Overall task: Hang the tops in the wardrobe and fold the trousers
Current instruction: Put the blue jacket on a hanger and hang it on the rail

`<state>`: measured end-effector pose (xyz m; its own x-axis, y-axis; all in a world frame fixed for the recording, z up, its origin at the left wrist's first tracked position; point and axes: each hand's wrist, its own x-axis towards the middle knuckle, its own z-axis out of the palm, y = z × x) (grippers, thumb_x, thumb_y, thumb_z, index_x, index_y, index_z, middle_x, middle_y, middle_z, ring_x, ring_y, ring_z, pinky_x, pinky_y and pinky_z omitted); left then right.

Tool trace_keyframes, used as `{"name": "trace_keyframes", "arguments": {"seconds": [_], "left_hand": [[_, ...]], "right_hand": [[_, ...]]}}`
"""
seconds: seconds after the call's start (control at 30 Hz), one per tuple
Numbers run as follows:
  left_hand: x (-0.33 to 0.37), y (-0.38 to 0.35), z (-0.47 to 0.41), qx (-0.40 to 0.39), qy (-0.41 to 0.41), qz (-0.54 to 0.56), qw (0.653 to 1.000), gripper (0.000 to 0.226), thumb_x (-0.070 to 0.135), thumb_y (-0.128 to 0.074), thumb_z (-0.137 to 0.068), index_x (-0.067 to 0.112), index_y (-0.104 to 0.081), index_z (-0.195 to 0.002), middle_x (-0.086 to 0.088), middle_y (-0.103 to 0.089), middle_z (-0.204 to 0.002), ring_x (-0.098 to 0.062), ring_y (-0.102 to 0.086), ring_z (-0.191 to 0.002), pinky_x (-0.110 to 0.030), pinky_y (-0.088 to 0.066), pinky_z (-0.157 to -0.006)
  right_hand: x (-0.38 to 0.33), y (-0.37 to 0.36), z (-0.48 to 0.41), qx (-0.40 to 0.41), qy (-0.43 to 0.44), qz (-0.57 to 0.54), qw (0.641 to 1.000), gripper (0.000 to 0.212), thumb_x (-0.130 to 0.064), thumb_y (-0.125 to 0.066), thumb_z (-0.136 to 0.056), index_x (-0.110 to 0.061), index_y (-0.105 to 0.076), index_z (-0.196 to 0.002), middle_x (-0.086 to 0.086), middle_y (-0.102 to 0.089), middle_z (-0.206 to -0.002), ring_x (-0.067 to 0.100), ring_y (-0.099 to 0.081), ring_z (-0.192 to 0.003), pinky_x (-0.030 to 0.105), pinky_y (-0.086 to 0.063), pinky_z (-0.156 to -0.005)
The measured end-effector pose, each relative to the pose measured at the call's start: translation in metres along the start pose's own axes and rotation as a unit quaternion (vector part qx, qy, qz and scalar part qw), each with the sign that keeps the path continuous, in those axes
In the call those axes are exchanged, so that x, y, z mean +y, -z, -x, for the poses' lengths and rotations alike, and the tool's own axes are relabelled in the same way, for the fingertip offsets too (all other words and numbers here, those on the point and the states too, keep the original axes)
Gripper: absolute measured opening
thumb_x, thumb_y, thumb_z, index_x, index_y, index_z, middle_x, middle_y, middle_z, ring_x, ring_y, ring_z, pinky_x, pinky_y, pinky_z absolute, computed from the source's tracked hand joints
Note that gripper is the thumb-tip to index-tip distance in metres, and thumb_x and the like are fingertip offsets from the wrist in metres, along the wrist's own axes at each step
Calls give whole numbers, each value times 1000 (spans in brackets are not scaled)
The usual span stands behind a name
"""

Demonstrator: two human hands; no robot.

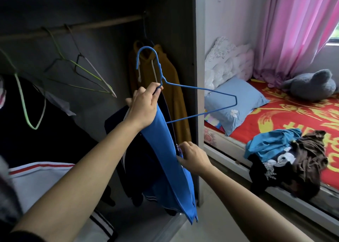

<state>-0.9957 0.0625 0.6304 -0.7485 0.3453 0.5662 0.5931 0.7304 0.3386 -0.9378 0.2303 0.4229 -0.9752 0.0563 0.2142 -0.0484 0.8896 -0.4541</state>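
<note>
Blue top [170, 168] half on blue hanger [200, 102]; left hand [145, 107] grips both; no legible writing.

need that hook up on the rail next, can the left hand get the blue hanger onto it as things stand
Probably yes. The left hand grips the blue hanger at its neck, hook free and upright, and the rail is bare above it beside the mustard hoodie. The blue top is only half on.
</note>
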Motion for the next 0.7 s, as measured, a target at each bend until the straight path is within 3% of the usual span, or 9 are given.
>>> {"name": "trace_keyframes", "arguments": {"seconds": [0.1,0.23,0.43,0.7], "left_hand": [[4,1,-4,20,-12,-2,1000,34,41,-26,-106,29,-51,-125,-4,-56,-104,-19,-49,-105,-37,-25,-89],[-6,3,-5,28,-19,-13,999,34,41,-26,-105,30,-52,-124,-3,-55,-100,-20,-50,-101,-37,-23,-88],[-47,0,-1,15,-31,-46,998,33,39,-29,-105,33,-54,-126,-3,-52,-92,-25,-52,-97,-38,-25,-84],[-86,-12,12,-39,-76,-121,989,34,24,-44,-102,20,-58,-134,-13,-51,-84,-36,-52,-87,-45,-41,-74]], "right_hand": [[-3,-4,-3,-20,-32,-39,999,30,-44,-60,-88,-23,-59,-109,-3,-67,-103,21,-63,-94,33,-52,-73],[16,0,-7,16,-92,-57,994,18,-26,-52,-98,-18,-64,-109,7,-71,-100,26,-68,-87,38,-56,-72],[77,63,-20,114,-219,-94,964,29,-41,-38,-105,-16,-54,-106,22,-67,-109,41,-62,-98,38,-38,-71],[81,182,-60,169,-89,158,969,50,-60,-35,-99,-16,-58,-106,15,-65,-105,39,-64,-91,38,-38,-67]]}}
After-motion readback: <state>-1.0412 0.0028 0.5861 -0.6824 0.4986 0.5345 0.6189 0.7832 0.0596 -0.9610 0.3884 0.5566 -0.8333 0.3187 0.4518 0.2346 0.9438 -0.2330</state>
